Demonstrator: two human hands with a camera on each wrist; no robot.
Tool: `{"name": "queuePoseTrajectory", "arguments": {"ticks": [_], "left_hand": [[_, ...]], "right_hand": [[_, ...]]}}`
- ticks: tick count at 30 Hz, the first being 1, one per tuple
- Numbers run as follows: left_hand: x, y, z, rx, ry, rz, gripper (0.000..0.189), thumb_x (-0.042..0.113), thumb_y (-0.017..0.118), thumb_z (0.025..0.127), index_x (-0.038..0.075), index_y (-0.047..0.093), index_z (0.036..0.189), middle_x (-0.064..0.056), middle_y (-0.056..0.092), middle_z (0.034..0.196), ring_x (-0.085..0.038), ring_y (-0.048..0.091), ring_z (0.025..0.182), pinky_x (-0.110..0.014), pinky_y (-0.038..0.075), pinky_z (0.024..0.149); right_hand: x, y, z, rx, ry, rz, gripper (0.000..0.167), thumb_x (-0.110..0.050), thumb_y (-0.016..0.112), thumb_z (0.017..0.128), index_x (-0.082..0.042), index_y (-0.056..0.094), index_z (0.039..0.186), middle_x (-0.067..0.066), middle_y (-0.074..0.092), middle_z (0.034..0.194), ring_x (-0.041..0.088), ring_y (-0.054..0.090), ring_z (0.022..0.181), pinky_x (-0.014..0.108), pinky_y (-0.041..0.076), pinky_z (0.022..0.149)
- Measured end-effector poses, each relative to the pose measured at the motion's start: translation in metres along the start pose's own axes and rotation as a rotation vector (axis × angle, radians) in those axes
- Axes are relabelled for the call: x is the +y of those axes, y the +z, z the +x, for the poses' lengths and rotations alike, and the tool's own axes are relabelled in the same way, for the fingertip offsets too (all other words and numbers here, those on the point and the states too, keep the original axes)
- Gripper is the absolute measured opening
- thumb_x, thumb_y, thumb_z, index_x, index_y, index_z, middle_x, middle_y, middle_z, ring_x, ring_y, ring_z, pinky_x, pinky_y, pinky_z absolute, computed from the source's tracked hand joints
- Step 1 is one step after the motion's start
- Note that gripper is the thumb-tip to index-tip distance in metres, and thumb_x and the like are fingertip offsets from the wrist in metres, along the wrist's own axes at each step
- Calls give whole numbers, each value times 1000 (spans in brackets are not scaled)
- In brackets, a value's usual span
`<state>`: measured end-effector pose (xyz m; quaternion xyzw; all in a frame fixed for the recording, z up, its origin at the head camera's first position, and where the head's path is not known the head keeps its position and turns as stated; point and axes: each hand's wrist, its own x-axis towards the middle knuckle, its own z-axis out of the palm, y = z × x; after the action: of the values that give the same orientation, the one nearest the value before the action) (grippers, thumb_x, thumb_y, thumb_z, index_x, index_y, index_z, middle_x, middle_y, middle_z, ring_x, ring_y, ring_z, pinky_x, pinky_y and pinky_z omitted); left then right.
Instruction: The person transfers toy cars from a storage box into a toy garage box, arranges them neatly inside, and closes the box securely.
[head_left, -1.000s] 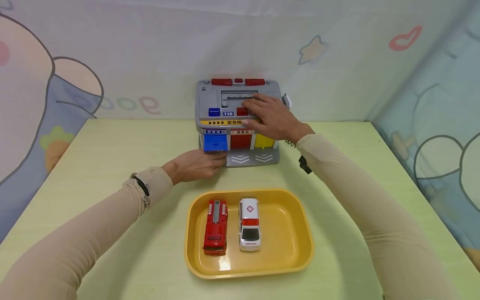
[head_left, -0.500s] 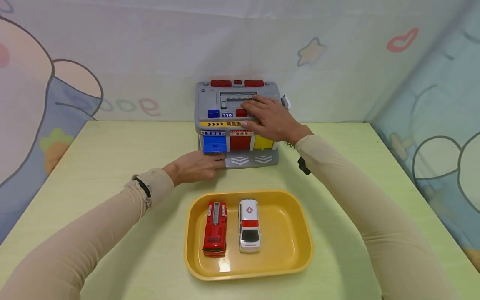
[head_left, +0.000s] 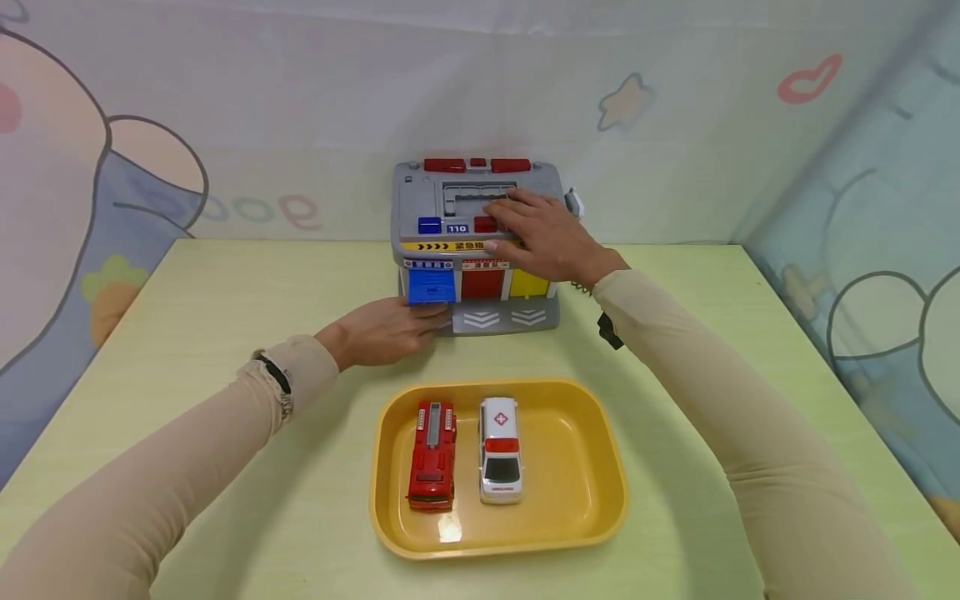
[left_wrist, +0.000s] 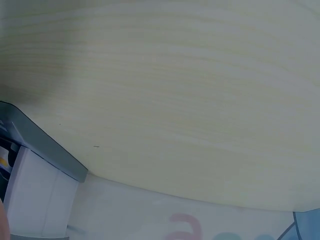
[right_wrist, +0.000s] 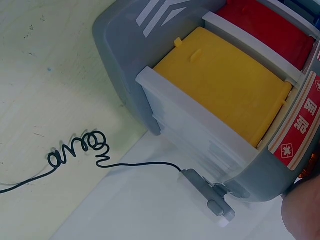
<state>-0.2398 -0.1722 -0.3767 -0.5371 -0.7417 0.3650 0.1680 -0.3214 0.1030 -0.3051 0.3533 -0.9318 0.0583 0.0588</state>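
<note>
Since a blue door (head_left: 431, 287) intervenes, left fingers' (head_left: 422, 324) grip is unclear; relaxed right fingers (head_left: 514, 218) touch the toy station (head_left: 459, 255).

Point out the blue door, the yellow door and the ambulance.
Blue door (head_left: 432, 286): head view, middle of its raised panel.
Yellow door (right_wrist: 223, 85): right wrist view, middle of its panel.
Ambulance (head_left: 501, 447): head view, its red roof light.

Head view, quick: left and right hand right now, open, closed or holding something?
Left hand: cannot tell; its fingertips are hidden beneath the blue garage door.
Right hand: open, resting on the toy emergency station's roof.
</note>
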Motion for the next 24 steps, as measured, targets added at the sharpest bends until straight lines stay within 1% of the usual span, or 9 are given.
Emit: {"name": "queuePoseTrajectory", "arguments": {"ticks": [3, 6, 9, 12, 15, 19, 24], "left_hand": [[0, 1, -2, -16, -17, -54, 45, 19, 70, 94, 9, 60, 136, -8, 54, 148, -26, 47, 140, -42, 40, 115], [0, 2, -3, -50, -30, -83, 51, 20, 67, 96, 11, 53, 144, -7, 48, 154, -27, 40, 146, -44, 34, 120], [0, 2, -3, -82, -40, -110, 54, 21, 64, 98, 12, 47, 149, -7, 43, 158, -27, 36, 149, -46, 28, 123], [1, 3, -4, -101, -53, -146, 54, 24, 58, 101, 12, 44, 151, -8, 40, 160, -27, 35, 149, -47, 26, 124], [2, 3, -4, -122, -82, -198, 56, 34, 51, 103, 11, 40, 153, -9, 37, 161, -28, 33, 150, -46, 25, 125], [2, 5, -5, -151, -131, -266, 63, 45, 43, 104, 11, 34, 156, -9, 34, 163, -27, 31, 151, -44, 21, 126], [3, 7, -5, -150, -156, -310, 63, 46, 41, 104, 11, 34, 156, -9, 34, 163, -27, 32, 151, -44, 22, 126]], "right_hand": [[0, 0, 0, -1, 4, 3, 67, -57, 44, 100, -19, 37, 155, 7, 39, 160, 32, 20, 154, 54, 15, 126], [1, -1, -1, -1, 8, 6, 67, -57, 44, 100, -19, 37, 155, 7, 39, 160, 32, 20, 154, 54, 15, 126], [1, -1, -2, -3, 10, 6, 67, -56, 44, 100, -19, 37, 155, 7, 39, 160, 32, 20, 154, 55, 15, 126], [1, -2, -2, -5, 8, 7, 67, -56, 44, 100, -19, 37, 155, 7, 39, 160, 32, 20, 154, 54, 15, 126], [1, -2, -2, -6, 8, 6, 67, -56, 44, 100, -19, 37, 155, 6, 39, 161, 32, 20, 154, 54, 14, 126], [0, -2, -1, -2, 9, 5, 67, -57, 44, 100, -20, 37, 155, 6, 39, 161, 32, 20, 154, 54, 15, 126], [0, -1, -1, 0, 5, -1, 67, -56, 44, 100, -19, 38, 155, 6, 39, 160, 32, 21, 154, 54, 15, 126]]}}
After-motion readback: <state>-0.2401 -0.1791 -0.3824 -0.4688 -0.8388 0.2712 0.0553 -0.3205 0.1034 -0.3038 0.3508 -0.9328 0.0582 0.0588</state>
